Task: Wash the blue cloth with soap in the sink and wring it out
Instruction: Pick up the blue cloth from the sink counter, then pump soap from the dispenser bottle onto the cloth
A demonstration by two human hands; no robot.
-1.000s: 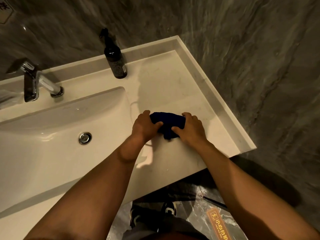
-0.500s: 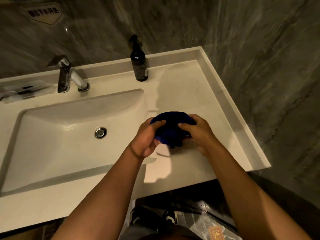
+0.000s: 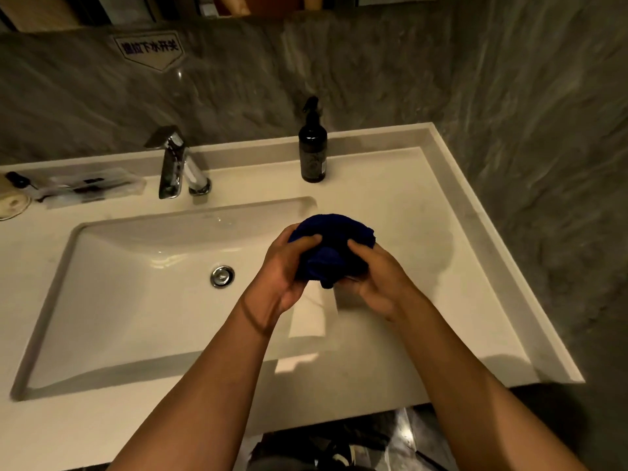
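The dark blue cloth [image 3: 331,241] is bunched into a ball and held above the right rim of the white sink [image 3: 142,294]. My left hand [image 3: 285,266] grips its left side and my right hand [image 3: 377,277] grips its right side, thumbs on top. A dark soap bottle with a spray top [image 3: 312,147] stands on the counter behind the cloth, to the right of the chrome tap [image 3: 175,164]. No water runs from the tap. The basin's drain plug [image 3: 222,276] shows to the left of my left hand.
The white counter [image 3: 424,232] runs right to a raised edge against the grey stone wall. Clear packets and small toiletries [image 3: 85,186] lie at the back left. A sign with characters [image 3: 149,49] is stuck on the wall above the tap.
Both hands have lifted the cloth off the counter and carried it left toward the basin's right rim. The camera has swung up and left, so the whole sink shows.
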